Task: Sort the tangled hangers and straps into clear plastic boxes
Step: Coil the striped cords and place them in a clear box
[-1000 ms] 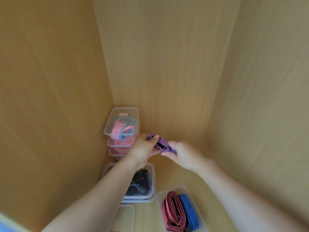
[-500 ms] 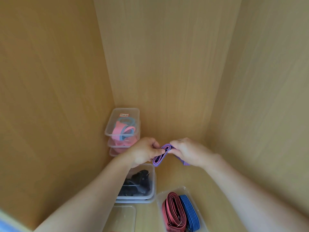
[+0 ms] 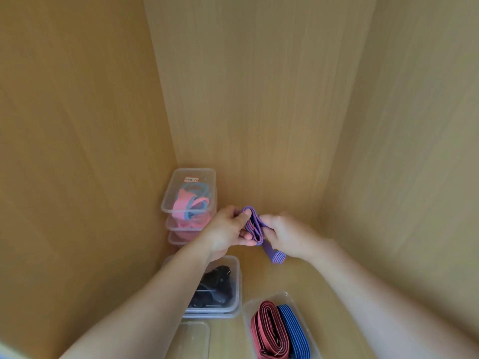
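Head view: over the last second the purple strap has gone from a low, slanted bundle stretched between the hands to a tighter fold that now stands nearly upright. One loose end trails out below the right hand. Both hands have stayed close together in the air above the cabinet floor, shifting only slightly.

The left hand pinches the fold, with the thumb on top near its upper bend and the fingers curled underneath. The right hand grips the other side of the strap, with the tail running out beneath it. The strap is held between the hands and touches no box.

Just left of the left hand is a stack of lidded boxes holding pink and blue straps. Below the left forearm is a box of dark items. Below the right hand, nearer the person, is an open box with a red roll and a blue roll side by side. Another clear box or lid lies at the lower edge.

The strap looks nearly folded, with only the tail left to tuck in. The open box with the rolls seems the likely place for it, though space beside the blue roll looks tight. The fold could spring open if either grip loosens.
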The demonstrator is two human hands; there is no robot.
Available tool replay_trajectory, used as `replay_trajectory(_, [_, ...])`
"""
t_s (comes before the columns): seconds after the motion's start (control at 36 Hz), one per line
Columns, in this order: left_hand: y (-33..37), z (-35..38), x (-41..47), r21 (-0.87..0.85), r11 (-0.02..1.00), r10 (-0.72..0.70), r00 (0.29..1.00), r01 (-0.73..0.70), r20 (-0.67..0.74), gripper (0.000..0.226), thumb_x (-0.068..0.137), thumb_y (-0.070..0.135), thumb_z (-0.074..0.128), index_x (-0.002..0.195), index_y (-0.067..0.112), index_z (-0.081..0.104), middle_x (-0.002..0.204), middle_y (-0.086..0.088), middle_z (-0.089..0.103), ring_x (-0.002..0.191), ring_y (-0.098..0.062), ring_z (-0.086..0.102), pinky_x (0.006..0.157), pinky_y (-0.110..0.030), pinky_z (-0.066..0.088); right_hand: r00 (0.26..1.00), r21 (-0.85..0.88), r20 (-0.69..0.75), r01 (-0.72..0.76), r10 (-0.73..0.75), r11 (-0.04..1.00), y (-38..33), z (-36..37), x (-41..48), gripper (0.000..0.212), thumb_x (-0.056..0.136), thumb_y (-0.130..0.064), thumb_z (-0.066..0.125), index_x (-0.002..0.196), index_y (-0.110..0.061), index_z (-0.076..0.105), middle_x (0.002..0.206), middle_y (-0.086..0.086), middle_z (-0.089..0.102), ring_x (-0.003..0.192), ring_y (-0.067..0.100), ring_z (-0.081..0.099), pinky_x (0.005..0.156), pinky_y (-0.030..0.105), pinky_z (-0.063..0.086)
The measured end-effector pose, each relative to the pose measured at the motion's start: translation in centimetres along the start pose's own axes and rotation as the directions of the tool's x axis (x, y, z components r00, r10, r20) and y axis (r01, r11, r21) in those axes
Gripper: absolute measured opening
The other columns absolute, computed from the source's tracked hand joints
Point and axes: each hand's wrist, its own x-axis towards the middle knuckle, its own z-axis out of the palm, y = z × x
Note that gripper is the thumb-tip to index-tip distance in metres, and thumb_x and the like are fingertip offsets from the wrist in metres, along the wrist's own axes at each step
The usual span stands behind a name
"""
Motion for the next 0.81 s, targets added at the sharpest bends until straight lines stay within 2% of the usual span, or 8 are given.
replay_trajectory(0.17, [0.5,-0.3,0.6,-0.168,0.986,-0.014,0.994,-0.005,-0.113,0.016,0.102,0.016,0.043,0.103,0.000,0.046,0.074,-0.017,0.055,0.045,-0.013,0.057,0.056,-0.032,0.060,0.999,0.045,0.054,-0.003,0.001,0.999,0.4,0.8,0.1,0.003,0.091,-0.010,0.052,0.091,-0.011,0.055,0.073,0.001,0.058,0.067,0.028,0.052,0.064,0.040,0.045])
replay_trajectory(0.28, [0.8,-0.5,1.0,-0.303,0.953,-0.030,0.990,-0.014,-0.141,0.016,0.103,0.013,0.041,0.096,0.001,0.047,0.073,-0.019,0.057,0.047,-0.017,0.060,0.056,-0.034,0.060,1.000,0.101,-0.012,0.000,0.002,0.995,0.1,0.9,-0.3,0.023,0.093,-0.034,0.061,0.101,-0.014,0.059,0.071,-0.005,0.059,0.063,0.018,0.051,0.064,0.034,0.043])
replay_trajectory(0.36, [0.8,-0.6,0.8,-0.315,0.948,-0.072,0.992,0.036,-0.103,0.015,0.103,0.014,0.041,0.102,0.000,0.047,0.080,-0.022,0.061,0.050,-0.020,0.065,0.057,-0.034,0.060,0.994,0.096,-0.105,0.009,0.001,0.995,0.1,0.7,-0.4,0.028,0.097,-0.034,0.056,0.090,-0.006,0.059,0.064,-0.001,0.051,0.059,0.022,0.042,0.056,0.027,0.035])
replay_trajectory(0.42, [0.8,-0.8,0.6,-0.211,0.975,-0.092,0.991,0.071,-0.093,0.014,0.103,0.014,0.040,0.109,0.004,0.047,0.087,-0.018,0.063,0.054,-0.021,0.066,0.060,-0.036,0.060,0.995,0.079,-0.095,0.031,-0.024,0.996,0.3,0.5,-0.4,0.028,0.098,-0.031,0.055,0.087,-0.005,0.057,0.065,-0.002,0.048,0.061,0.021,0.040,0.056,0.029,0.030])
replay_trajectory(0.5, [0.8,-1.4,1.1,0.135,0.990,-0.009,0.986,0.032,-0.165,0.016,0.102,0.018,0.043,0.111,0.015,0.055,0.094,-0.005,0.062,0.070,-0.018,0.064,0.069,-0.032,0.055,0.997,-0.055,-0.015,0.072,-0.073,0.996,1.0,-0.2,-0.5,0.031,0.099,-0.036,0.048,0.091,-0.007,0.056,0.076,0.004,0.055,0.069,0.025,0.045,0.062,0.037,0.038])
replay_trajectory(0.58, [0.7,-2.1,1.3,0.490,0.865,0.164,0.984,-0.109,-0.070,0.019,0.097,0.031,0.055,0.091,0.016,0.066,0.085,0.001,0.065,0.078,-0.013,0.059,0.078,-0.027,0.046,0.990,-0.155,0.099,0.119,-0.104,0.981,1.2,-0.9,-0.5,0.033,0.101,-0.040,0.042,0.093,-0.009,0.053,0.082,0.001,0.052,0.075,0.024,0.047,0.070,0.042,0.043])
replay_trajectory(0.67, [0.6,-2.2,1.0,0.507,0.849,0.124,0.989,-0.149,0.082,0.020,0.088,0.025,0.070,0.071,0.017,0.061,0.068,0.001,0.058,0.063,-0.010,0.049,0.062,-0.022,0.040,0.983,-0.175,0.106,0.166,-0.149,0.970,0.9,-1.3,-0.5,0.035,0.102,-0.040,0.040,0.094,-0.008,0.051,0.084,0.004,0.055,0.075,0.025,0.050,0.069,0.043,0.043])
replay_trajectory(0.81, [0.4,-2.4,1.3,0.518,0.847,0.082,0.992,-0.118,0.093,0.025,0.080,0.019,0.078,0.065,0.017,0.058,0.058,0.004,0.054,0.053,-0.007,0.045,0.056,-0.023,0.036,0.984,-0.209,0.087,0.168,-0.152,0.963,0.9,-1.4,-0.7,0.036,0.101,-0.044,0.038,0.101,-0.012,0.053,0.083,0.008,0.061,0.074,0.029,0.053,0.065,0.043,0.042])
